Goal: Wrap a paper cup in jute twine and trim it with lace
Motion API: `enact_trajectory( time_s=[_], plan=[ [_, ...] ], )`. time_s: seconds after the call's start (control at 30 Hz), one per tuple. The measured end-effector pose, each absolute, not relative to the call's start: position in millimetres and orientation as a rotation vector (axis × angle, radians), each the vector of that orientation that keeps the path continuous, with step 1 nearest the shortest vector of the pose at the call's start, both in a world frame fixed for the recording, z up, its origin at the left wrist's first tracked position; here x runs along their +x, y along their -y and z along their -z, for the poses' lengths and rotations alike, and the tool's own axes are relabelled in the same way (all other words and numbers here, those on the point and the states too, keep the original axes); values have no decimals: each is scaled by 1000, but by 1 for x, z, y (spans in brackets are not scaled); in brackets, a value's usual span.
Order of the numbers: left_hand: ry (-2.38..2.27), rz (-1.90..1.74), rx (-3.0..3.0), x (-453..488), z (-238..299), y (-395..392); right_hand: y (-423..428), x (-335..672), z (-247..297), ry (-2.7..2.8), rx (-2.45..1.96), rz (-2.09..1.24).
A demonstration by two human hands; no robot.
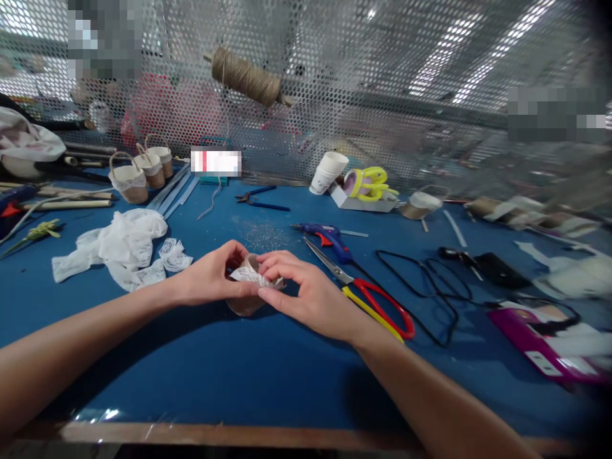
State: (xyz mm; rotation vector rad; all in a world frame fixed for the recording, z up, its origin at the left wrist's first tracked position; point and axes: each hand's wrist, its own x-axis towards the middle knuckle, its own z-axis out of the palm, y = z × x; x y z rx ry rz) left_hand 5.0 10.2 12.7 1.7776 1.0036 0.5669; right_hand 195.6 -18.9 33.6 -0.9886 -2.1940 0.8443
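Note:
A small brown cup (245, 308) stands on the blue table in front of me, with a piece of white lace (247, 275) along its upper part. My left hand (213, 275) is curled round the cup's left side, its thumb along the front under the lace. From the right, my right hand (308, 294) closes its thumb and fingers on the lace near the cup's rim. Its fingertips partly hide that side of the cup. Red-and-yellow-handled scissors (380, 305) lie just right of my right hand, close to a blue glue gun (329, 237).
Left lies a heap of white lace (119, 245); behind it stand small handled baskets (131, 183). Pliers (262, 199), stacked paper cups (329, 172) and another basket (421, 204) sit farther back. A black cord (421, 293) and a magenta power strip (530, 347) occupy the right.

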Motion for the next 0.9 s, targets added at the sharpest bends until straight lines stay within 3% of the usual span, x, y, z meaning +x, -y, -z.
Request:
enact_trajectory(
  time_s=[0.43,0.9],
  plan=[
    [-988,-577,1716,0,-10,-18,12,200,-32,2087,-1169,-970],
    [-1060,-778,2180,1,-29,-4,9,198,-31,2026,-1233,-931]
  ],
)
